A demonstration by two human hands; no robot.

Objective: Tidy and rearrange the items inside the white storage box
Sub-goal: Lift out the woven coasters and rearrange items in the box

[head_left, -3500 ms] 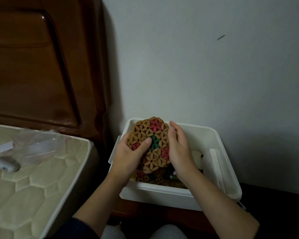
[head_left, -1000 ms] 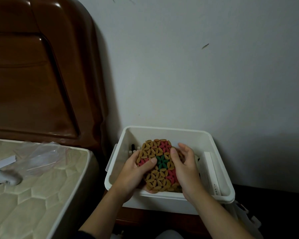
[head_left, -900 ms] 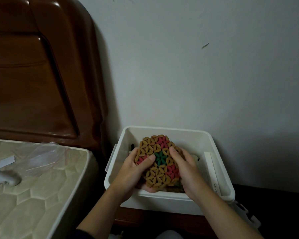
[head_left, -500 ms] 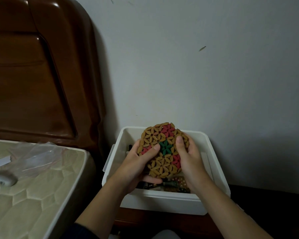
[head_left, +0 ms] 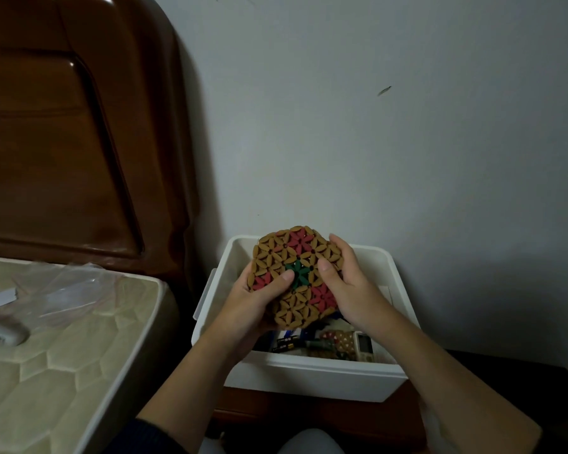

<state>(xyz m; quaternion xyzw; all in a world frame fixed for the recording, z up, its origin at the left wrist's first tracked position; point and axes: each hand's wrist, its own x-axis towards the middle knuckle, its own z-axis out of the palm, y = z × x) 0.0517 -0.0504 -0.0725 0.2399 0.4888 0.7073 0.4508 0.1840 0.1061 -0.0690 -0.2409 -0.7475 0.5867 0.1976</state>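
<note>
A: Item one, beaded coaster (head_left: pixel 294 276): round, tan flower beads with red patches and one green flower at centre. Change since a second ago?

B: Raised. It then lay low in the white storage box (head_left: pixel 312 371); now it stands upright, its top edge above the far rim, at centre frame. Judged meaning: the bottom is cleared for sorting, and the coaster awaits a new place.

A: Holders?

B: Left hand (head_left: pixel 254 299) closed on the lower left edge, thumb across the face beside the green flower. Right hand (head_left: pixel 348 286) closed on the right edge, thumb on the face, fingertips curled over the upper rim. The coaster sits between both palms, facing the camera.

A: Box contents now exposed?

B: Lower centre of frame, under the coaster: a white remote control (head_left: pixel 364 346), a second patterned coaster (head_left: pixel 338 341) lying flat, dark batteries or pens, hard to tell which.

A: Surroundings?

B: Mattress (head_left: pixel 63 355) at lower left carrying a clear plastic bag (head_left: pixel 63 290); wooden headboard (head_left: pixel 63 142) at upper left.
</note>
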